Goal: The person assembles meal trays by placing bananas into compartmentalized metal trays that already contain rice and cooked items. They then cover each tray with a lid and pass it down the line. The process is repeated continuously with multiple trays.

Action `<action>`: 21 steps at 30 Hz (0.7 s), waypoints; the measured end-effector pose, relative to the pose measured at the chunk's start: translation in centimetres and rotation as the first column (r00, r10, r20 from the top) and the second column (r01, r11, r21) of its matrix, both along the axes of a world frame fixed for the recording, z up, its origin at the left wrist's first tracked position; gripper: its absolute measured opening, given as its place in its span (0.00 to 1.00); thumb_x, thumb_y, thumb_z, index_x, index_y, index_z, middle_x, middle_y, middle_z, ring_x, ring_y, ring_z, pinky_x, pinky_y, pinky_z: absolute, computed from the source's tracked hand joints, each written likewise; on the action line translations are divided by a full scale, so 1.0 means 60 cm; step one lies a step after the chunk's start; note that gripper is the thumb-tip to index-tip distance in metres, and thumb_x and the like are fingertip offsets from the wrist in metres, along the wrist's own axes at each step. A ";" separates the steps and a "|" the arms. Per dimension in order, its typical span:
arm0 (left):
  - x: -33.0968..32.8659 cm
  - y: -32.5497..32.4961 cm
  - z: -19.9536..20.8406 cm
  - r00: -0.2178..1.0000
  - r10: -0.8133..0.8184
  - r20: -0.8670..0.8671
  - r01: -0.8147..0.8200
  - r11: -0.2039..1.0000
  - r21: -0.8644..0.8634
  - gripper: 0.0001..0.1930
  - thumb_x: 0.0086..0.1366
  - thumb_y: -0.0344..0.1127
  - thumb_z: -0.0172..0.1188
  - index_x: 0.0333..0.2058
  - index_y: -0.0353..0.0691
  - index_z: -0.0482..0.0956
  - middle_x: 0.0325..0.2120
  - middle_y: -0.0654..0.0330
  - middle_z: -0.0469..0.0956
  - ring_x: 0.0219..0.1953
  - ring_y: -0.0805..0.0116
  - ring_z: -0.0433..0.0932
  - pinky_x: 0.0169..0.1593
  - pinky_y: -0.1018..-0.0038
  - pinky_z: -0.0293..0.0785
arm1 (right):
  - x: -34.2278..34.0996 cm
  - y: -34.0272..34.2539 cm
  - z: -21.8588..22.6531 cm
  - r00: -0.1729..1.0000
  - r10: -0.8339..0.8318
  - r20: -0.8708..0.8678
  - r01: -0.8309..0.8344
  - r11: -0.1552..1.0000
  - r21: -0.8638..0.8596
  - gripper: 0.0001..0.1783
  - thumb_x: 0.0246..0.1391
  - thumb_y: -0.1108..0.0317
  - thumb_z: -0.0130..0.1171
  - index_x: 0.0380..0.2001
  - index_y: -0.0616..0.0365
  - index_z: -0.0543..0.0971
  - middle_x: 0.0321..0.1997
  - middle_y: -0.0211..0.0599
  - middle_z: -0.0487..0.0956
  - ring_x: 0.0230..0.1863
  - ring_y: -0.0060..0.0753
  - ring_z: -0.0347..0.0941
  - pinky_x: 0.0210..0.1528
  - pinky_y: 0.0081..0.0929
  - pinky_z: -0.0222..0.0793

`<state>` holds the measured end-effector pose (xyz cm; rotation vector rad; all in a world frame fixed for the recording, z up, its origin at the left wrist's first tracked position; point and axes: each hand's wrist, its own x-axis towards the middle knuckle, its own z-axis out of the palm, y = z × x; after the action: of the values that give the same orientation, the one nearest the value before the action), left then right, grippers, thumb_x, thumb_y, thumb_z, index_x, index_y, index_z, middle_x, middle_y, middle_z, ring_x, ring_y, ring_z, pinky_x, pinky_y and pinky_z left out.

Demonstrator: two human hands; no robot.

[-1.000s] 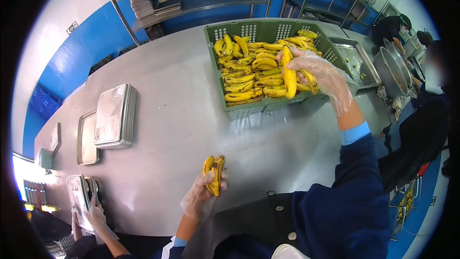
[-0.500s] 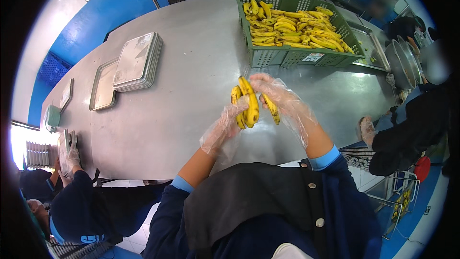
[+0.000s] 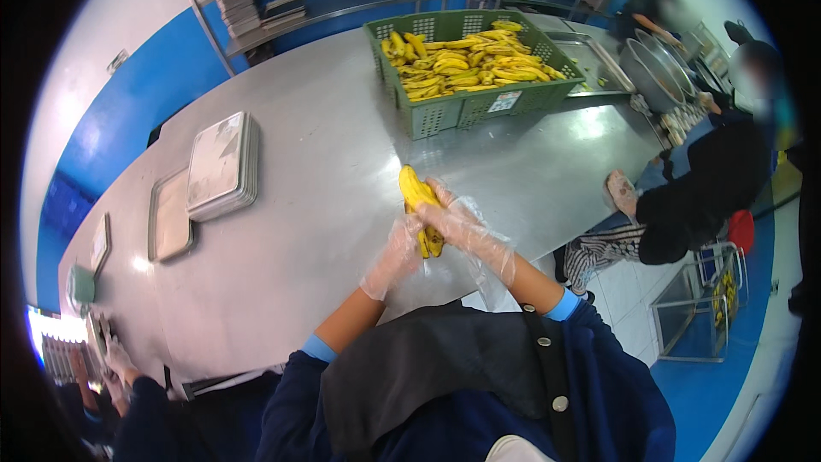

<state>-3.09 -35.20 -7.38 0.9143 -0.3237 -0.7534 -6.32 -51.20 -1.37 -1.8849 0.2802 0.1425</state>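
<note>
Several yellow bananas (image 3: 416, 186) with dark spots are gathered between my two hands, above the near part of the steel table. My left hand (image 3: 398, 250), in a clear plastic glove, is closed round their lower part from the left. My right hand (image 3: 460, 227), gloved the same way, closes over them from the right, its fingers partly hidden behind the fruit. One banana points up and away past both hands; the lower ends of others show beneath. Beyond them stands a green plastic crate (image 3: 440, 117) heaped with bananas.
On the left of the steel table (image 3: 312, 180) lie a stack of metal trays (image 3: 215, 162) and a single tray (image 3: 162, 227). A shallow metal tray (image 3: 605, 64) and large metal bowls (image 3: 654, 77) stand far right. Co-workers stand at both sides. A metal cart (image 3: 688, 312) is at lower right.
My right hand, which held one banana apart, has come in against the bananas in my left hand. The view has shifted, showing more of the shelves at the back.
</note>
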 end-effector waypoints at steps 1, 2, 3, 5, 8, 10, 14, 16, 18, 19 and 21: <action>0.002 0.004 -0.004 0.997 -0.061 0.053 0.056 0.994 0.092 0.37 0.69 0.56 0.69 0.64 0.35 0.69 0.45 0.59 0.81 0.40 0.66 0.82 0.41 0.70 0.80 | -0.016 -0.002 -0.003 1.000 0.025 0.004 -0.024 0.999 -0.030 0.54 0.65 0.51 0.65 0.81 0.60 0.47 0.77 0.53 0.64 0.76 0.46 0.62 0.74 0.35 0.61; 0.000 0.004 -0.006 0.994 -0.060 0.092 0.039 0.976 0.216 0.37 0.69 0.56 0.69 0.65 0.35 0.68 0.46 0.60 0.80 0.41 0.66 0.82 0.41 0.71 0.80 | -0.030 -0.003 -0.006 1.000 0.028 0.009 -0.028 0.998 -0.054 0.54 0.65 0.50 0.65 0.81 0.60 0.47 0.77 0.53 0.64 0.76 0.46 0.62 0.74 0.35 0.61; 0.001 0.004 -0.006 0.986 -0.089 0.140 0.064 0.983 0.174 0.38 0.70 0.56 0.69 0.65 0.35 0.67 0.46 0.60 0.80 0.41 0.67 0.81 0.40 0.71 0.79 | -0.047 -0.006 -0.008 0.999 0.012 0.035 -0.008 0.996 -0.090 0.54 0.65 0.48 0.64 0.81 0.60 0.48 0.76 0.53 0.65 0.75 0.45 0.63 0.74 0.35 0.61; -0.002 0.000 -0.001 0.975 -0.029 0.222 -0.005 0.989 0.150 0.34 0.70 0.53 0.69 0.62 0.34 0.70 0.44 0.59 0.80 0.40 0.67 0.81 0.40 0.72 0.80 | -0.065 -0.003 -0.013 0.990 -0.113 0.084 0.113 0.994 0.010 0.58 0.57 0.38 0.67 0.80 0.56 0.53 0.69 0.57 0.74 0.69 0.55 0.72 0.68 0.40 0.69; -0.008 -0.006 0.019 0.982 -0.142 0.121 0.105 0.956 0.274 0.24 0.69 0.45 0.68 0.53 0.31 0.78 0.39 0.58 0.81 0.38 0.66 0.83 0.40 0.71 0.81 | -0.084 -0.015 -0.023 0.990 -0.138 -0.018 0.138 0.963 0.231 0.50 0.65 0.46 0.65 0.80 0.49 0.53 0.63 0.40 0.75 0.61 0.36 0.74 0.61 0.35 0.73; -0.011 -0.005 0.032 0.987 -0.158 -0.011 0.156 0.951 0.266 0.20 0.69 0.41 0.67 0.51 0.31 0.79 0.38 0.56 0.81 0.37 0.64 0.83 0.40 0.69 0.82 | -0.094 -0.048 -0.027 0.980 -0.160 -0.114 0.196 0.839 0.507 0.47 0.66 0.46 0.66 0.79 0.48 0.56 0.57 0.37 0.76 0.55 0.35 0.76 0.57 0.36 0.76; -0.003 0.013 0.041 0.970 0.047 -0.239 0.029 0.953 0.303 0.18 0.69 0.39 0.63 0.51 0.34 0.78 0.39 0.53 0.81 0.37 0.60 0.84 0.42 0.65 0.84 | -0.097 -0.177 -0.022 0.949 -0.264 -0.170 0.295 0.568 0.768 0.36 0.67 0.46 0.65 0.70 0.49 0.65 0.50 0.40 0.78 0.48 0.44 0.81 0.51 0.52 0.83; 0.003 0.033 0.036 0.943 0.164 -0.289 -0.080 0.956 0.283 0.18 0.69 0.41 0.63 0.53 0.37 0.77 0.39 0.53 0.80 0.38 0.58 0.83 0.43 0.63 0.83 | -0.096 -0.267 -0.014 0.917 -0.374 -0.137 0.307 0.446 0.841 0.33 0.67 0.47 0.65 0.66 0.51 0.67 0.50 0.43 0.78 0.49 0.48 0.82 0.52 0.61 0.83; 0.002 0.060 0.028 0.905 0.231 -0.358 -0.178 0.968 0.175 0.21 0.69 0.45 0.63 0.55 0.41 0.75 0.38 0.54 0.79 0.38 0.57 0.80 0.43 0.60 0.81 | -0.094 -0.373 -0.001 0.875 -0.480 -0.065 0.257 0.347 0.902 0.30 0.67 0.50 0.66 0.61 0.53 0.67 0.50 0.43 0.78 0.49 0.51 0.82 0.51 0.70 0.82; -0.002 0.077 0.024 0.886 0.239 -0.398 -0.216 0.971 0.101 0.22 0.69 0.47 0.64 0.56 0.44 0.75 0.38 0.54 0.78 0.37 0.57 0.79 0.43 0.59 0.79 | -0.094 -0.426 0.006 0.845 -0.532 -0.055 0.256 0.313 0.915 0.29 0.67 0.50 0.66 0.61 0.54 0.68 0.50 0.44 0.78 0.49 0.53 0.82 0.52 0.72 0.82; -0.018 0.112 0.013 0.855 0.387 -0.345 -0.358 0.922 0.148 0.23 0.67 0.52 0.66 0.54 0.46 0.76 0.37 0.54 0.78 0.35 0.57 0.77 0.41 0.59 0.77 | -0.104 -0.521 0.015 0.787 -0.617 0.010 0.212 0.286 0.934 0.29 0.68 0.50 0.65 0.60 0.55 0.68 0.49 0.45 0.78 0.50 0.54 0.82 0.52 0.73 0.82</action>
<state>-4.18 -28.50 -6.61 0.8546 0.2178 -0.5619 -12.58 -82.47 -0.50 -0.6136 0.3409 -0.3992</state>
